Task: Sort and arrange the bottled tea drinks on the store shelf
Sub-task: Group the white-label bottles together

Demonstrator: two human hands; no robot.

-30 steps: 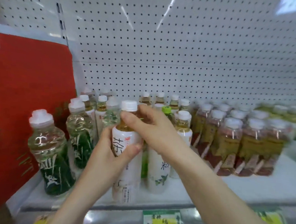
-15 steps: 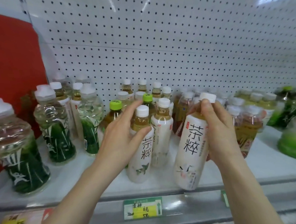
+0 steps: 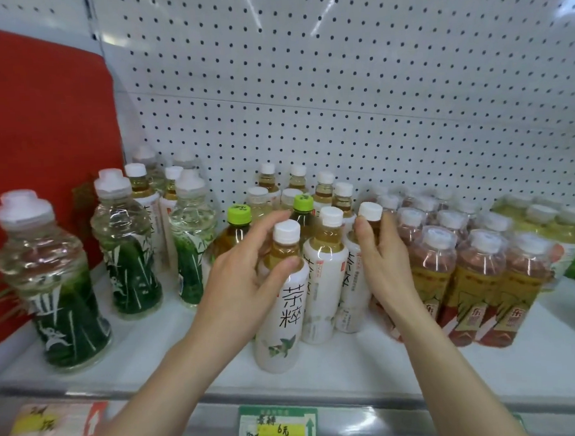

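White-labelled plastic tea bottle (image 3: 282,304) gripped in my left hand (image 3: 246,280); right hand (image 3: 381,259) right of it clasps another white bottle (image 3: 352,281).

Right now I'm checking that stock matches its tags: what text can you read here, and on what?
"茶粹": front white-label bottle under the left hand.
"茶粹", "6元", "5元": green price tag on the shelf edge.
"东": red-and-yellow bottles; the rest is cut off.
Left price tag: handwriting too blurred.
Bottle under the right hand: label only partly visible, unreadable.
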